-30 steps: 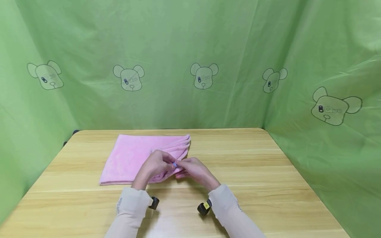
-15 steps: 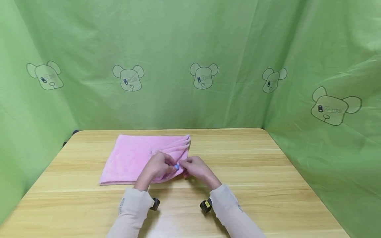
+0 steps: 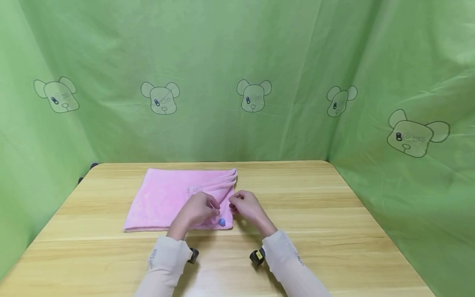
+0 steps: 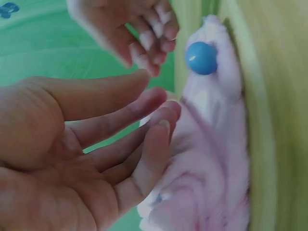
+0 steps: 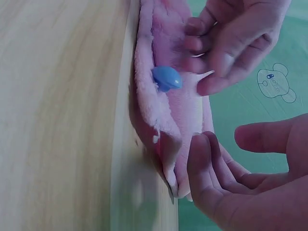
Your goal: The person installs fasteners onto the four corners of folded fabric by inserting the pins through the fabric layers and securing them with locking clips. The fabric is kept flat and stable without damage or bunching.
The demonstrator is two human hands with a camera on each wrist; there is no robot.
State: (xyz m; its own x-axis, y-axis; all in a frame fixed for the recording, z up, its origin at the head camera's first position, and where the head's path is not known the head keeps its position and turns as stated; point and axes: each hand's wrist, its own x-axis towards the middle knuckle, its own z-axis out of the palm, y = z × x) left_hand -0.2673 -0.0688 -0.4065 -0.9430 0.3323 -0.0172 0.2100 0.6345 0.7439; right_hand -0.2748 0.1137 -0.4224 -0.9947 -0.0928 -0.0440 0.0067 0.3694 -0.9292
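Observation:
A pink plush cloth (image 3: 163,198) lies folded on the table, with gathered pleats toward its right end. Fixed near its front right corner is a rounded blue button (image 3: 222,222), which stands out from the plush on a short stem in the right wrist view (image 5: 167,78). My left hand (image 3: 198,209) hovers over the cloth just behind the button, fingers loosely bent and apart from the thumb. Beside the cloth's right edge is my right hand (image 3: 250,206); the right wrist view shows a gap between its thumb and fingers (image 5: 199,151), with nothing held.
The wooden table (image 3: 304,231) extends around the cloth on every side. Green curtains (image 3: 208,132) printed with bear heads enclose its back and sides. A black wrist camera (image 3: 257,257) hangs under the right cuff, another (image 3: 193,255) under the left.
Both hands have let go of the button and cloth and drawn slightly apart. The cloth's front right corner has dropped flat toward the near side, with the button now uncovered on it.

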